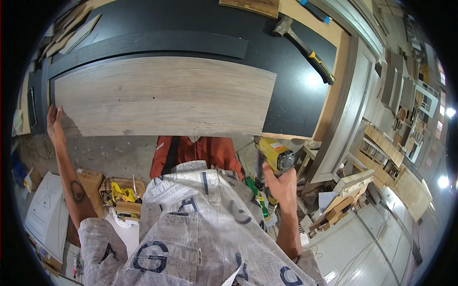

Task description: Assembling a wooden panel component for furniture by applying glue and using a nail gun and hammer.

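A long wood-grain board (162, 97) in greyish beige lies flat on a black panel (300, 100) on the bench, its near edge at the bench front. My left hand (55, 125) rests against the left end of the board, fingers stretched out and thumb apart. My right hand (281, 183) is wrapped round the handle of a yellow-and-black power tool (276, 153). That tool is beside the board's near right corner, at the bench edge; its exact kind and tip are hard to make out. A dark strip (191, 44) runs along the board's far side.
A hammer (305, 47) with a black-and-yellow handle lies far right on the panel. A brown wood piece (253, 5) is at the back, thin offcuts (81, 34) at far left. A grey framed door (346, 109) stands right. Boxes (89, 183) sit below left.
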Action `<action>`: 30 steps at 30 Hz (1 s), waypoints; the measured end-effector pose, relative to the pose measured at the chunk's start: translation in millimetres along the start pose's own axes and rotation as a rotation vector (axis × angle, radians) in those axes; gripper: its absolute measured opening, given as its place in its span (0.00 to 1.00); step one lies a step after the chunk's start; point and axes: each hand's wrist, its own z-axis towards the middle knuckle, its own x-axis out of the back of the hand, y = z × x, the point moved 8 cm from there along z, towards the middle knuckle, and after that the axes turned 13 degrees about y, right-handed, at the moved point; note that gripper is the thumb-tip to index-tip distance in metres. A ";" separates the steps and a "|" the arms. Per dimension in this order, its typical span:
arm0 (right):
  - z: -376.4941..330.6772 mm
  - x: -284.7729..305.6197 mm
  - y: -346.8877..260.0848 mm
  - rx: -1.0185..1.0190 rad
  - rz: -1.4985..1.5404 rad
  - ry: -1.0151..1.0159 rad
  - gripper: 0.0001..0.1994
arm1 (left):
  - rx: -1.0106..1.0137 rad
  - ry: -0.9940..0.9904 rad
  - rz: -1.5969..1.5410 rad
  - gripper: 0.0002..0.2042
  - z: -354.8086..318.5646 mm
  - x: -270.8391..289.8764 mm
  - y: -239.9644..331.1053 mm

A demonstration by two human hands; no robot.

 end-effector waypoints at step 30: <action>107.3 16.2 -86.4 -0.024 0.157 -0.002 0.12 | 0.000 0.016 -0.009 0.34 6.7 3.8 -13.4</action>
